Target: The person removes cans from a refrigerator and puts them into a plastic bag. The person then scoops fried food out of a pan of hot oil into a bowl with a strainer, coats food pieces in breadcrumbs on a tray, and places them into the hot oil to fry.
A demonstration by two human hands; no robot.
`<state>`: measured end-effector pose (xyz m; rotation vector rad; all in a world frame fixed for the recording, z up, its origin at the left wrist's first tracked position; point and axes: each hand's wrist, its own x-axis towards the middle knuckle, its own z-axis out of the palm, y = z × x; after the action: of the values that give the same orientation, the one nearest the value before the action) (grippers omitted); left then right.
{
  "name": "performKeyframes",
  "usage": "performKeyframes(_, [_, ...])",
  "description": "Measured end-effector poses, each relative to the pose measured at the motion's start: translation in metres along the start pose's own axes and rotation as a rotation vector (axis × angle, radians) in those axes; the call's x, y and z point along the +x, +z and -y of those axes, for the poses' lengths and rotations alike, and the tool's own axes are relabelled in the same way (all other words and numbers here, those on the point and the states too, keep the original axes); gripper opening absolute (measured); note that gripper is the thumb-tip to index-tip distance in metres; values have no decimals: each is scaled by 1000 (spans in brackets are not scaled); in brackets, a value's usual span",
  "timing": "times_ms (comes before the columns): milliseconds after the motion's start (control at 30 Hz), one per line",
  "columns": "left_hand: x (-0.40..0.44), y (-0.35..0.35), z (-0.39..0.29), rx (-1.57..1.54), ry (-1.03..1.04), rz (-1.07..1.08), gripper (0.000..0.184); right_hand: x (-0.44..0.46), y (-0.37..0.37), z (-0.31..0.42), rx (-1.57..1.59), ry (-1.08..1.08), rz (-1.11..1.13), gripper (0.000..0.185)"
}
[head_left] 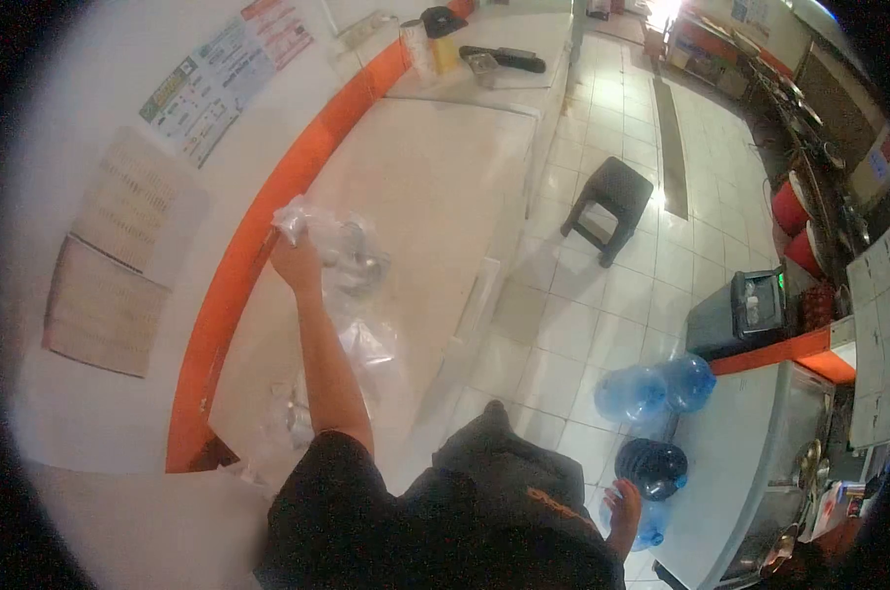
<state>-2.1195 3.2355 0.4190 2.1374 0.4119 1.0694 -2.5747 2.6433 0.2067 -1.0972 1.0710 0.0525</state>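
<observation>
My left hand [296, 264] is stretched out over the white counter top [435, 187], closed on the bunched end of a clear plastic bag [293, 214]. Along that arm, more clear plastic bags [366, 339] lie on the surface, with shiny, see-through contents too blurred to name. Down at my side hangs my right hand [622, 511], fingers loosely apart and nothing visible in them. Behind it on the floor is a dark water jug [652, 468]; no contact between them can be made out.
Blue water jugs [634, 393] and a black stool [610, 202] stand on the tiled floor [602, 295]. A dark bin [745, 313] is farther right. At the counter's far end lie a black-handled item [504, 59] and a white cup-like container [416, 47]. An orange-edged wall [268, 226] borders the counter.
</observation>
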Motion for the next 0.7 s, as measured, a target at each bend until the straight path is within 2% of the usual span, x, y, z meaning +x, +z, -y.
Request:
performKeyframes(67, [7, 11, 23, 147, 114, -10, 28, 9, 11, 2, 11, -21, -3, 50])
performKeyframes(100, [12, 16, 41, 150, 106, -11, 28, 14, 18, 8, 16, -24, -13, 50])
performKeyframes(167, [14, 26, 75, 367, -15, 58, 32, 23, 33, 18, 18, -16, -18, 50])
performKeyframes(300, [14, 14, 93, 158, -45, -12, 37, 30, 68, 42, -139, -76, 15, 45])
performKeyframes(367, [12, -5, 58, 67, -347, 39, 39, 22, 95, 56, -69, -110, 46, 38])
performKeyframes(400, [10, -8, 73, 73, -351, 33, 39, 24, 104, 60, -76, -108, 51, 38])
performKeyframes(467, [2, -8, 107, 307, -194, 37, 41, 33, 118, 65, -98, 1, -37, 36])
performKeyframes(500, [-2, -10, 118, 311, -196, 36, 41, 37, 123, 67, -101, 4, -34, 36])
performKeyframes(567, [-9, -15, 122, 348, -335, 124, 42, 45, 128, 70, -130, 11, 96, 36])
performKeyframes(700, [-29, -37, 124, 254, -464, 120, 48, 60, 136, 78, -188, -4, 166, 40])
